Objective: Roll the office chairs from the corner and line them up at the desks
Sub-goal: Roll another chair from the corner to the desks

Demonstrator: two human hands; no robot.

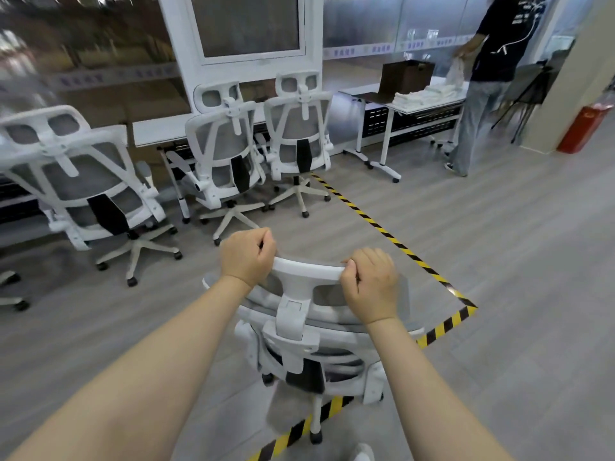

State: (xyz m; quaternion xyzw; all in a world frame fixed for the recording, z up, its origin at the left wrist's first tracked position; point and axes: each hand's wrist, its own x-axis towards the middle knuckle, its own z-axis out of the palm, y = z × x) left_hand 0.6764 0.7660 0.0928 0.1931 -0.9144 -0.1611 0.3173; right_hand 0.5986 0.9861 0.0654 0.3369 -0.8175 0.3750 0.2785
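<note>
The held chair [299, 331] stands upright, its back toward the camera, facing the desk [159, 129]. The left hand [248, 256] and right hand [371, 286] curl around its headrest [307, 269]. Three chairs [226, 154] already stand at that desk.

Over at the far right a second person [496, 54] in a dark top and pale wide trousers stands at a white table [429, 106], handling white cloth above folded white stacks [429, 91], with a brown box [407, 76] beside them. Yellow-and-black striped tape [392, 239] runs across the grey floor [515, 261] and turns a corner. A red fire extinguisher [579, 128] stands by the pillar.
</note>
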